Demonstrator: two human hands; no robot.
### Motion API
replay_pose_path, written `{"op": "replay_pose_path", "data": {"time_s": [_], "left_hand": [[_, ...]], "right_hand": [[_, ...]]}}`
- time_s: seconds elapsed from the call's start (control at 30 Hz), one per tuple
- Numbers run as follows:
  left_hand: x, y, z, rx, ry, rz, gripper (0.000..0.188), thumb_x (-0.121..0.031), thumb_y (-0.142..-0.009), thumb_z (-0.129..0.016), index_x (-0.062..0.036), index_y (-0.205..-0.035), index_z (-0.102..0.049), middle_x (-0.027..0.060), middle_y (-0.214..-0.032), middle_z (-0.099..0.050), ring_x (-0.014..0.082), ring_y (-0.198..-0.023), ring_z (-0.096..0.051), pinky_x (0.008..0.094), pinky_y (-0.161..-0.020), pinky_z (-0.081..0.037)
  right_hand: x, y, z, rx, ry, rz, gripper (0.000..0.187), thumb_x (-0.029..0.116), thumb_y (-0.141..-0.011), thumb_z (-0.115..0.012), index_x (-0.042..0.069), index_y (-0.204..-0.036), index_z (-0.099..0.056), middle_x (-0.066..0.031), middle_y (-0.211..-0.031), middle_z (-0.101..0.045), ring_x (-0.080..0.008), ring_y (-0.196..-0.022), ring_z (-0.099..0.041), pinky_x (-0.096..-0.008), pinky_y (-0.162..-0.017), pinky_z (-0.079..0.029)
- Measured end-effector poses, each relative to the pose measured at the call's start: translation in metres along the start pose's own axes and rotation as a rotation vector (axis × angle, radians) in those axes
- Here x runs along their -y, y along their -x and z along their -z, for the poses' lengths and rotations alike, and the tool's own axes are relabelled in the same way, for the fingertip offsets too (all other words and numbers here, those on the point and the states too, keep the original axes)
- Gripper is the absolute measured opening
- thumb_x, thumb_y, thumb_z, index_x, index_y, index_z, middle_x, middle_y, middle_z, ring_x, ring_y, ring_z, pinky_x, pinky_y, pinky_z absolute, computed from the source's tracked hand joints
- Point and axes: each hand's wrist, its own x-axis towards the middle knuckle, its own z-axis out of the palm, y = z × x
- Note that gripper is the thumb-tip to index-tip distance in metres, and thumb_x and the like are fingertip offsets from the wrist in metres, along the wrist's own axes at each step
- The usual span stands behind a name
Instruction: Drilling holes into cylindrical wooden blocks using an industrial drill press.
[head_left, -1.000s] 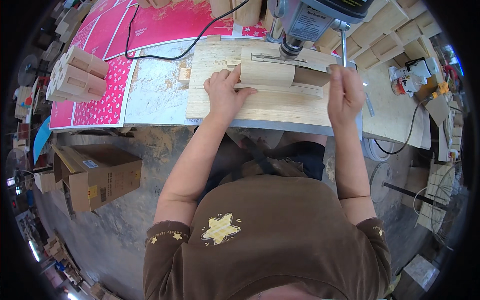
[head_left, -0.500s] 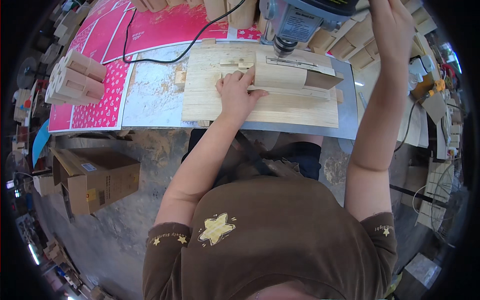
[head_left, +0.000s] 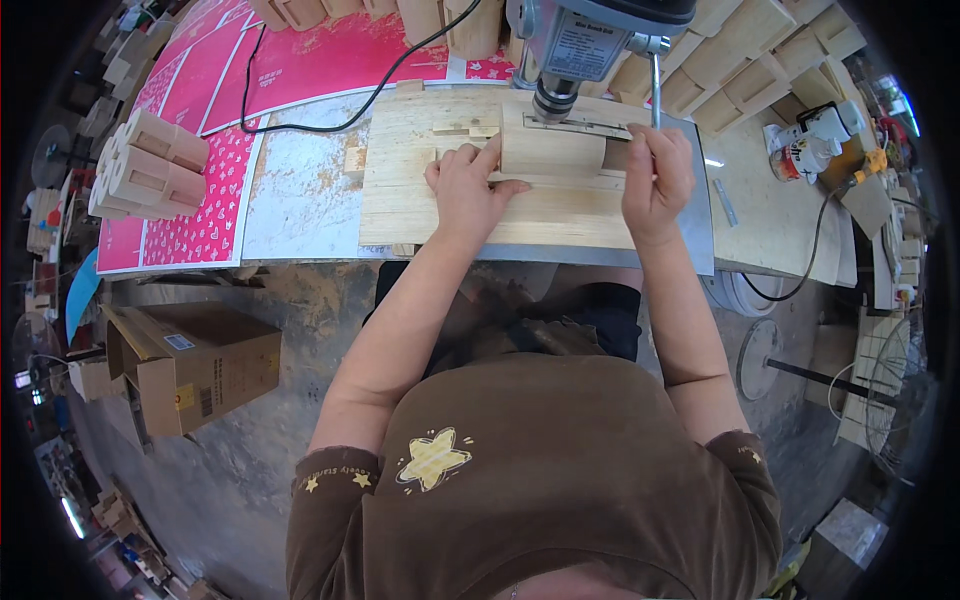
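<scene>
From your head camera: your left hand, at 12 o'clock, has thumb and forefinger spread, the forefinger against the left end of the wooden block. The block lies at 1 o'clock on a board, below the drill. At 2 o'clock your right hand is closed around the drill's lever. Wooden cylinders are stacked on the tabletop at 10 o'clock.
</scene>
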Motion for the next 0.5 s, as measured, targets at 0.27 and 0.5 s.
{"op": "replay_pose_path", "data": {"time_s": [0.27, 0.5], "left_hand": [[0.004, -0.001, -0.002, -0.047, 0.044, -0.031, 0.062, -0.037, -0.057, -0.08, -0.0179, -0.113, -0.063, 0.0005, -0.082, -0.054, 0.0201, -0.085, -0.05, 0.0404, -0.085, -0.027], [0.002, -0.014, 0.007, 0.054, 0.235, -0.004, 0.045, -0.031, -0.059, -0.08, -0.0134, -0.099, -0.069, 0.0012, -0.088, -0.057, 0.0186, -0.09, -0.052, 0.038, -0.088, -0.024]], "right_hand": [[-0.009, -0.164, 0.022, -0.044, 0.077, -0.349, 0.023, 0.018, -0.091, -0.052, -0.002, -0.082, -0.06, -0.0013, -0.063, -0.051, -0.0104, -0.056, -0.046, -0.0231, -0.053, -0.037], [-0.035, -0.15, 0.011, 0.076, 0.003, -0.258, 0.027, 0.021, -0.091, -0.049, -0.003, -0.089, -0.06, -0.0089, -0.071, -0.058, -0.0171, -0.071, -0.056, -0.0278, -0.065, -0.044]]}}
